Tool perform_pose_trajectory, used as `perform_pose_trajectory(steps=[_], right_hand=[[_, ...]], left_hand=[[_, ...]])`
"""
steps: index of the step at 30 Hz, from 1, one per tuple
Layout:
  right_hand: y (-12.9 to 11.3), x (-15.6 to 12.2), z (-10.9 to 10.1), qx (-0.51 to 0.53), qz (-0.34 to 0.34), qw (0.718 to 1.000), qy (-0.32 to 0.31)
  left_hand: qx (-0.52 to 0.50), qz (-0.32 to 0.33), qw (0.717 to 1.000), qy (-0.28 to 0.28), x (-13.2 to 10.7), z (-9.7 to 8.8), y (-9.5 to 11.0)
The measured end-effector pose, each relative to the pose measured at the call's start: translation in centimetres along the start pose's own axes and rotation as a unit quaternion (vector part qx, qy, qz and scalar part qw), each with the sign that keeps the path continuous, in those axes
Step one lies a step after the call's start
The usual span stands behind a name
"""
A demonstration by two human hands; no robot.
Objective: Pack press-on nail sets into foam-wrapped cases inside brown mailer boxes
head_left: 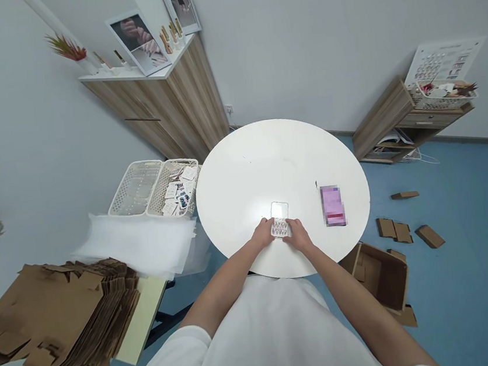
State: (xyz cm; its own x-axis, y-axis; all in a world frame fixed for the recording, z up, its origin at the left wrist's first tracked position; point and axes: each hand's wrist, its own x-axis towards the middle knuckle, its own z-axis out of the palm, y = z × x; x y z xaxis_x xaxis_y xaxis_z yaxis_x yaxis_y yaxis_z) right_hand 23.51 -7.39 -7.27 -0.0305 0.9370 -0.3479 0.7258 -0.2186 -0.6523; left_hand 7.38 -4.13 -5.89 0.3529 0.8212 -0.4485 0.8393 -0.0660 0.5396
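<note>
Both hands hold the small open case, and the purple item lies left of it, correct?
Not left: the head view shows the purple item lying right of the small open case, which the left hand and right hand do hold.

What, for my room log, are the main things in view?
Table: one, white, centre
Case: one, clear, on table
Blurred item: one, purple, table's right
Baskets: at least three, white, both sides
Sheets: several, whitish, left
Cardboard stack: one, brown, left
Cabinet: one, brown, rear left
Frames: two, pale, on cabinet
Drawer unit: one, brown, right
Poster: one, white, right
Open box: one, brown, floor
Loose cardboard: several, brown, floor
Left hand: one, bare, case's left
Right hand: one, bare, case's right
</note>
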Motion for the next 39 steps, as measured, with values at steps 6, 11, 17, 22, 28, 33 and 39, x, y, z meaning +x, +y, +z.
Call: perform_pose_trajectory(steps=[6,11,17,22,28,33,39], right_hand=[[0.2,0.0,-0.1,0.005,0.006,1.0,-0.008],[0.1,-0.2,-0.2,0.086,0.023,0.996,0.014],[-0.6,0.0,-0.3,0.253,0.09,0.963,0.017],[-0.7,-0.6,-1.1,0.361,0.115,0.925,0.04],[-0.9,-1.6,-2.5,0.46,0.127,0.878,0.041],[-1.4,-1.8,-4.2,0.558,0.124,0.821,-0.011],[-1.4,-1.6,-5.3,0.556,0.122,0.822,-0.004]], left_hand=[[-0.041,0.011,0.999,0.007,-0.3,0.1,-0.3],[-0.17,-0.024,0.984,0.04,-0.8,0.6,-0.8],[-0.25,-0.074,0.963,0.073,-0.8,1.5,-0.9],[-0.403,-0.09,0.908,0.073,-1.6,0.7,-0.3],[-0.561,-0.074,0.823,0.053,-2.7,-0.6,0.9],[-0.581,-0.044,0.812,0.018,-3.0,-0.6,1.6],[-0.583,-0.048,0.811,-0.015,-3.5,-0.9,2.1]])
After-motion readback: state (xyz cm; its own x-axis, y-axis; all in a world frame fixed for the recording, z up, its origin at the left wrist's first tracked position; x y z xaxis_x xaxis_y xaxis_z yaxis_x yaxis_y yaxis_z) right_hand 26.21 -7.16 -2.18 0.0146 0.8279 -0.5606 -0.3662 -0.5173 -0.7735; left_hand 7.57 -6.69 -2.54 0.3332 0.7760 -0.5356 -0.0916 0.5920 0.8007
